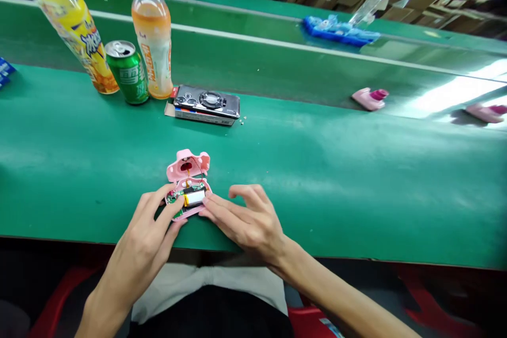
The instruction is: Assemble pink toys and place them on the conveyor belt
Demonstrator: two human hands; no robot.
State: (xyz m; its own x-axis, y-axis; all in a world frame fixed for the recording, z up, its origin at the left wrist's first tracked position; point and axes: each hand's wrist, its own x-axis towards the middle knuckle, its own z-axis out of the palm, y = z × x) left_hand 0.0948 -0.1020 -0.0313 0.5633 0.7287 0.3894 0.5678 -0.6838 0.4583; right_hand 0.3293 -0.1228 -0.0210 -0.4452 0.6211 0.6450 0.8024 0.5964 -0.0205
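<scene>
A small pink camera-shaped case (187, 165) lies opened on the green bench near its front edge, its two halves joined by thin wires. Inside the nearer half are a green circuit board (174, 213) and a silver battery (195, 198) with yellow tape at one end. My left hand (148, 232) grips the left side of this half, index finger at the battery's taped end and thumb at the front rim. From the right, my right hand (247, 222) holds the same half, fingertips at the battery's right end and the case edge.
Behind the case lies a black printed box (208, 103) with a raised flap. A yellow drink bottle (77, 31), a green can (127, 73) and an orange-white bottle (153, 37) stand back left. Pink pieces (370, 98) and a blue tray (340, 31) are farther right.
</scene>
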